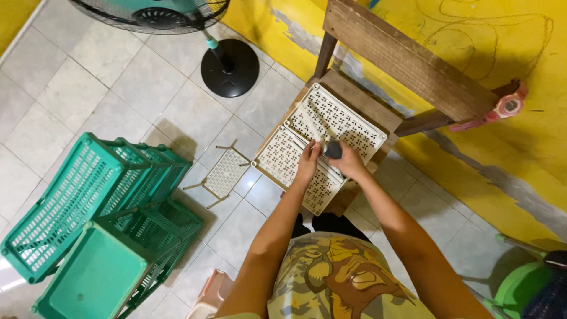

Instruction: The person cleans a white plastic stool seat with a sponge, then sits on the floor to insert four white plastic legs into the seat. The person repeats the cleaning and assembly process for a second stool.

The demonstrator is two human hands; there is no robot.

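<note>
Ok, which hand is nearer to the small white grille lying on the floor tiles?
Left. The left hand rests on the white perforated panel, closer to the floor grille; the right hand is farther away, holding a dark object.

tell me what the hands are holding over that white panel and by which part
The right hand has its grip around a small dark rounded object; which part cannot be told. The left hand holds nothing, pressing on the white perforated plastic panel.

Plastic panels on rough wood

Cream perforated plastic panels [322, 147], matt and smooth, are being carried by a coarse, unpainted wooden chair [407, 65]; green latticed plastic baskets [88, 195] are being reflected faintly in glossy floor tiles [77, 77].
</note>
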